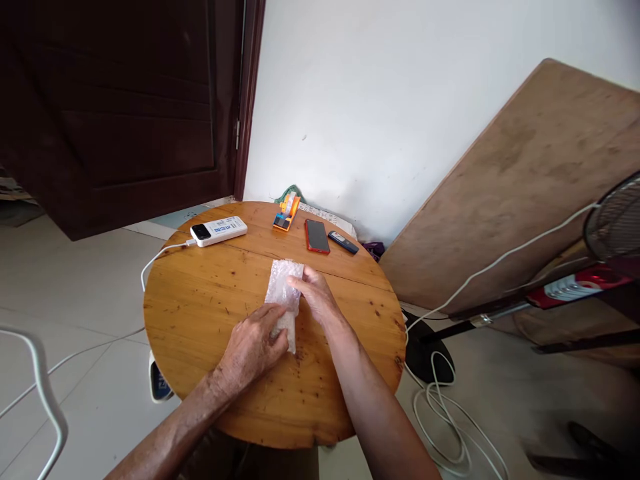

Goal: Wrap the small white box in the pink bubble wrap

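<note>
A piece of clear bubble wrap (283,283), folded or rolled round something I cannot make out, lies in the middle of a round wooden table (210,293). My left hand (253,350) presses down on its near end, fingers curled over it. My right hand (315,293) lies on its right edge with the fingers closed on the wrap. Both forearms reach in from the bottom of the view.
At the table's far side lie a white power bank (219,231) with a cable, an orange tape dispenser (287,214), a red-edged phone (317,235) and a small dark device (343,242). A wooden board (525,173) leans against the wall on the right, beside a fan (615,227). White cables (450,427) lie on the floor.
</note>
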The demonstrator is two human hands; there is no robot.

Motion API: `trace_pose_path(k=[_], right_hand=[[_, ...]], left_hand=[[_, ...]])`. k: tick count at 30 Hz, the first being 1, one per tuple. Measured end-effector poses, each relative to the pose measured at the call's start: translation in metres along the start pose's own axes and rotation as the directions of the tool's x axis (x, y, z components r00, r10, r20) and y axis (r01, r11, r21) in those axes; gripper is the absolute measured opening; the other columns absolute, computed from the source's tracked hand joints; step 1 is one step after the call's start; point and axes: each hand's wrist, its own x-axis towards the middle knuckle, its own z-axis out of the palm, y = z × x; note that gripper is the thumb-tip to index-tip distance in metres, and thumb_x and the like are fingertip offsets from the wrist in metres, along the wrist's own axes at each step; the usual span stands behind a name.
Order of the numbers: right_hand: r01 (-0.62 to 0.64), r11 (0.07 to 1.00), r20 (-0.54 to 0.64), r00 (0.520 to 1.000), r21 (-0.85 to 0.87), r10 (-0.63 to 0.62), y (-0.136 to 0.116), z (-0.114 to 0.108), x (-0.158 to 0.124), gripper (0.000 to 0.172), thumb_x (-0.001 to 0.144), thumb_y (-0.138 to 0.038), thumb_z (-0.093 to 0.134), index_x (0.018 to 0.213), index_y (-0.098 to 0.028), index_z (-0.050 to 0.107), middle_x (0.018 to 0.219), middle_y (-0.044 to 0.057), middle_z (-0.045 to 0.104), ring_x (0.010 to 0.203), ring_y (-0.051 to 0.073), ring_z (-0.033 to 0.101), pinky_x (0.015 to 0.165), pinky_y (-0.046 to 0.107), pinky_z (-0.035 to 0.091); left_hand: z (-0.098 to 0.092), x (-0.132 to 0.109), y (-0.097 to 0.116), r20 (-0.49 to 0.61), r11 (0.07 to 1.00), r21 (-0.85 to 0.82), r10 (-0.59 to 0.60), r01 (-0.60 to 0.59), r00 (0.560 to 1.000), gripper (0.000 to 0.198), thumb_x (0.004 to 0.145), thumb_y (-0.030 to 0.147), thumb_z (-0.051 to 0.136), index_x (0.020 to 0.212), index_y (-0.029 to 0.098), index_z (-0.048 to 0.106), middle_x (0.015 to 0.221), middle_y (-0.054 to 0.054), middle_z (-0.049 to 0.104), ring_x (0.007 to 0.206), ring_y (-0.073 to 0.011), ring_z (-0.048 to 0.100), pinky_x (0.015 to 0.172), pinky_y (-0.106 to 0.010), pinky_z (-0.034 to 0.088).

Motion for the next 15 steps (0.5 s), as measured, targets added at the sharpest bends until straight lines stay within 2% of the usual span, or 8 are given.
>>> trace_pose_path(k=[4, 6, 11, 15], right_hand=[[0.018, 0.999, 0.056, 0.998, 0.041, -0.021, -0.017, 0.004, -0.016, 0.026, 0.063, -0.032, 0.072, 0.083, -0.019, 0.063, 0.075, -0.001, 0.066, 0.069, 0.014, 0.056, 0.065, 0.025, 0.043], [0.058, 0.998, 0.101, 0.993, 0.017, -0.059, -0.024, 0.006, -0.028, 0.023, 0.066, -0.032, 0.070, 0.082, -0.020, 0.061, 0.073, -0.003, 0.063, 0.067, 0.014, 0.054, 0.064, 0.024, 0.041], [0.183, 0.969, 0.130, 0.978, -0.165, -0.163, -0.030, 0.005, -0.057, 0.017, 0.076, -0.034, 0.064, 0.079, -0.020, 0.055, 0.069, -0.004, 0.053, 0.062, 0.011, 0.046, 0.060, 0.023, 0.036], [0.245, 0.912, 0.121, 0.969, -0.329, -0.217, -0.027, 0.001, -0.078, 0.011, 0.082, -0.031, 0.058, 0.080, -0.021, 0.057, 0.077, -0.001, 0.060, 0.073, 0.015, 0.054, 0.070, 0.025, 0.042]], left_hand=[[-0.001, 0.000, 0.000, -0.001, 0.999, -0.008, -0.048, 0.048, 0.999, 0.036, 0.080, 0.014, 0.054, 0.114, 0.021, 0.065, 0.120, -0.007, 0.067, 0.105, -0.0226, 0.067, 0.090, -0.033, 0.054], [0.000, -0.001, -0.001, -0.021, 0.998, 0.017, -0.068, 0.068, 0.997, 0.036, 0.082, 0.017, 0.054, 0.116, 0.022, 0.065, 0.121, -0.007, 0.066, 0.097, -0.0214, 0.068, 0.085, -0.033, 0.055], [0.003, -0.007, -0.001, -0.102, 0.988, 0.088, -0.121, 0.130, 0.987, 0.029, 0.084, 0.026, 0.057, 0.112, 0.022, 0.064, 0.119, -0.007, 0.061, 0.081, -0.0161, 0.066, 0.070, -0.028, 0.054], [0.002, -0.009, -0.002, -0.143, 0.976, 0.063, -0.196, 0.206, 0.970, 0.025, 0.080, 0.028, 0.060, 0.104, 0.021, 0.059, 0.105, -0.005, 0.061, 0.075, -0.0161, 0.064, 0.065, -0.029, 0.054]])
